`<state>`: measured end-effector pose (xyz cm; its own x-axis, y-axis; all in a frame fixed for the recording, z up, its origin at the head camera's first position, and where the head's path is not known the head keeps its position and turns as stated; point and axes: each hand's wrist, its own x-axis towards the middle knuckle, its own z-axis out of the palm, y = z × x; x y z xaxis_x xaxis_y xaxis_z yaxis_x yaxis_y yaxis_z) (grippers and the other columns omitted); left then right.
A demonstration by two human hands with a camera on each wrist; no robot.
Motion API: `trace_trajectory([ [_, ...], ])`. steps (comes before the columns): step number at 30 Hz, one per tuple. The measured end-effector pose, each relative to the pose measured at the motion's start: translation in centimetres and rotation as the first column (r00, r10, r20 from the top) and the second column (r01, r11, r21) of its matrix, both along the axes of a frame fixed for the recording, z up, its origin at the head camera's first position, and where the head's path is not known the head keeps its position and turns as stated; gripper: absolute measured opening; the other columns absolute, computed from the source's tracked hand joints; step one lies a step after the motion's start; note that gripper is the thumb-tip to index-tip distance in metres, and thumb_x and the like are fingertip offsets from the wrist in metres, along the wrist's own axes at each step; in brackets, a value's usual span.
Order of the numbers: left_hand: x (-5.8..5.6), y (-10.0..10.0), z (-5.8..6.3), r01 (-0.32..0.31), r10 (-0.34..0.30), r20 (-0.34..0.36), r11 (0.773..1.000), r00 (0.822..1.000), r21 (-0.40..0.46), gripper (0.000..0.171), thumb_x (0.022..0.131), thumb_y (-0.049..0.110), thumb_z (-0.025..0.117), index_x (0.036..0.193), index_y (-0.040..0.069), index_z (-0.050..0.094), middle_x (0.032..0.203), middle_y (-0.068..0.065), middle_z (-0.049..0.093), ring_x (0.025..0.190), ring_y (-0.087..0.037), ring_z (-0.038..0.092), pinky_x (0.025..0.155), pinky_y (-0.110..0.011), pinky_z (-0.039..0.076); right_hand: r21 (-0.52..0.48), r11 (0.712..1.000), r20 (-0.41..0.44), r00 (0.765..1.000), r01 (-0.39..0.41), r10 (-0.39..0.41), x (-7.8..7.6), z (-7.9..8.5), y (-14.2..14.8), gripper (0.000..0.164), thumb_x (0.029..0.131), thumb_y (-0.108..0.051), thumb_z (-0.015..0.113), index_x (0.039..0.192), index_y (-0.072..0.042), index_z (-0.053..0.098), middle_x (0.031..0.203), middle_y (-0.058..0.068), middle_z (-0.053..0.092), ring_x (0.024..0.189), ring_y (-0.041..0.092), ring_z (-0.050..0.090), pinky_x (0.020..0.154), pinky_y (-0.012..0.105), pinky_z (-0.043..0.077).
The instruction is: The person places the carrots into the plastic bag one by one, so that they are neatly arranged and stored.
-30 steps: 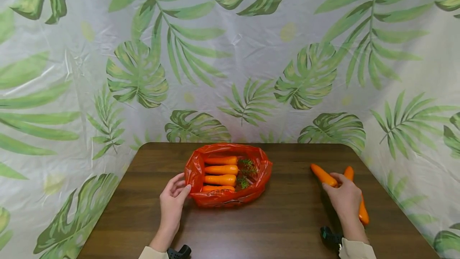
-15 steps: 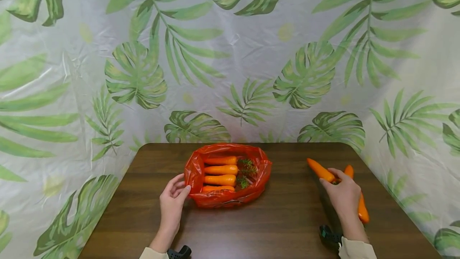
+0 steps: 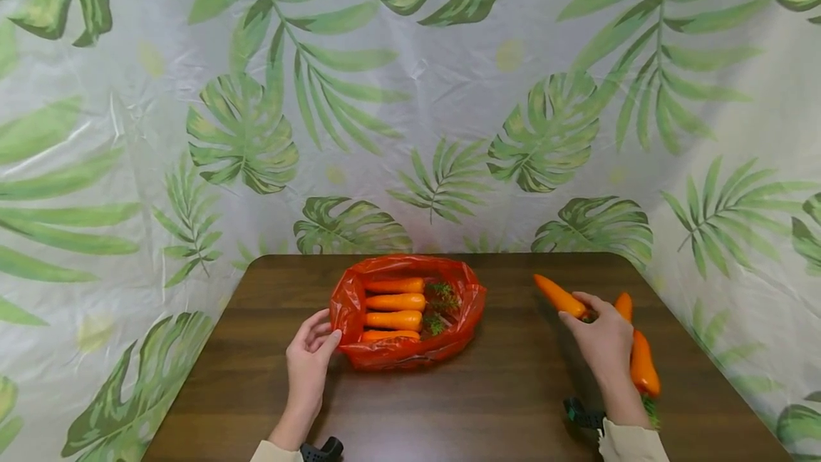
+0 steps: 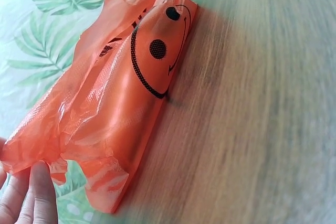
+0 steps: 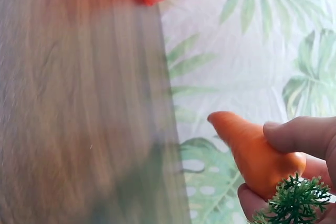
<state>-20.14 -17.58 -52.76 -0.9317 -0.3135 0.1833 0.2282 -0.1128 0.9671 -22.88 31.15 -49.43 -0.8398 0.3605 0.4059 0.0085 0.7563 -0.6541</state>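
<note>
A red plastic bag (image 3: 410,356) lies with its mouth spread at the back middle of the table, and several carrots (image 3: 394,303) with green tops are inside it. My left hand (image 3: 308,358) pinches the bag's left edge between thumb and fingers. In the left wrist view the bag (image 4: 121,114) shows a black printed smiling face. On the right, my right hand (image 3: 603,334) grips a carrot (image 3: 556,294) by its leafy end, tip pointing away to the left. The right wrist view has this carrot (image 5: 252,153) between thumb and fingers, its green top (image 5: 296,200) below.
Two more carrots lie at the right of the table (image 3: 487,405): a nearer carrot (image 3: 643,366) with its green top towards me, and a farther carrot (image 3: 623,305) partly hidden behind my right hand. A leaf-patterned sheet (image 3: 449,91) hangs behind the table.
My right hand has moved left and slightly away with the carrot in its grip, uncovering more of the nearer carrot on the right. The left hand and the bag have stayed in place.
</note>
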Motion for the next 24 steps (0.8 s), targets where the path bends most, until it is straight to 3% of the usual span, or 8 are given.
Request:
trace_trajectory([
  [8,0.0,0.0,0.0,0.004,-0.004,-0.01,1.0,1.0,-0.003,0.041,0.09,0.006,0.075,0.13,0.012,0.065,0.112,-0.02,0.067,0.088,-0.025,0.068,0.075,-0.03,0.061,0.005,0.999,-0.019,0.999,-0.033,0.033,0.1,1.7,-1.6,0.046,0.086,-0.033,0.082,0.125,-0.013,0.071,0.109,0.014,0.07,0.079,0.027,0.056,0.062,0.034,0.04],
  [15,0.0,0.1,0.2,-0.004,0.004,-0.013,1.0,1.0,-0.008,0.041,0.09,0.006,0.075,0.13,0.012,0.065,0.111,-0.02,0.067,0.087,-0.024,0.067,0.074,-0.03,0.061,0.008,0.999,-0.086,0.995,-0.049,0.05,-0.2,3.4,-3.2,0.044,0.082,-0.026,0.086,0.121,-0.013,0.073,0.103,0.014,0.071,0.08,0.028,0.058,0.066,0.035,0.039],
  [24,0.2,0.1,0.2,0.005,-0.005,0.007,1.0,1.0,0.001,0.04,0.091,0.006,0.075,0.129,0.014,0.065,0.112,-0.019,0.067,0.089,-0.028,0.067,0.074,-0.031,0.061,0.011,0.995,-0.141,0.985,-0.1,0.101,-0.4,4.5,-5.0,0.043,0.08,-0.025,0.087,0.12,-0.015,0.074,0.105,0.01,0.072,0.082,0.025,0.063,0.062,0.032,0.045],
])
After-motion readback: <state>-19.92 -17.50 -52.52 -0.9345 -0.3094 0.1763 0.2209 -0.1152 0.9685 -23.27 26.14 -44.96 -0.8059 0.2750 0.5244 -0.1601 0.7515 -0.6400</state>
